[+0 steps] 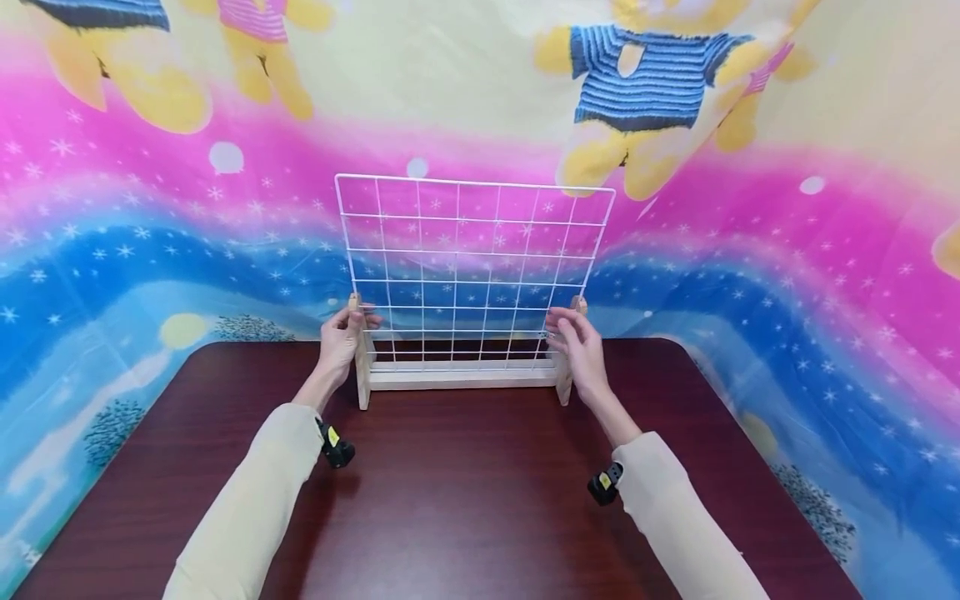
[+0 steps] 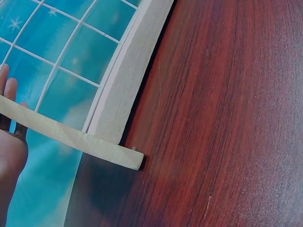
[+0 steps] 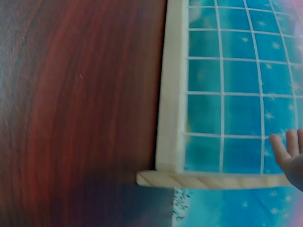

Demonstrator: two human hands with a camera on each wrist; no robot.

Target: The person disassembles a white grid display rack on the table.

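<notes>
- There are two hands, one white wire grid (image 1: 456, 252) and one pale wooden stand (image 1: 462, 381), which has two side posts and one bottom bar (image 2: 125, 80).
- The grid counts seven openings along its top row.
- The stand serves as the holder: the grid stands upright in it, between the left post (image 1: 363, 379) and the right post (image 1: 563, 385), with its lower edge at the bar.
- In the head view the grid lies between the hands and rises above them: at 2 o'clock from the left hand (image 1: 341, 340), at 10 o'clock from the right hand (image 1: 583, 350).
- The two hands are well apart from each other. The left one pinches the left post, with the thumb in front and the fingers behind.
- The right one is at the right post, its fingers reaching inward by the grid; whether it grips the wood, I cannot tell.
- Two black cameras, one left (image 1: 339, 451) and one right (image 1: 602, 487), sit at the cuffs of two cream sleeves (image 1: 255, 492), each at 6 o'clock from its hand.
- The stand is on one dark red-brown counter (image 1: 450, 517); a printed cloth (image 1: 795, 325) hangs at 12 o'clock.
</notes>
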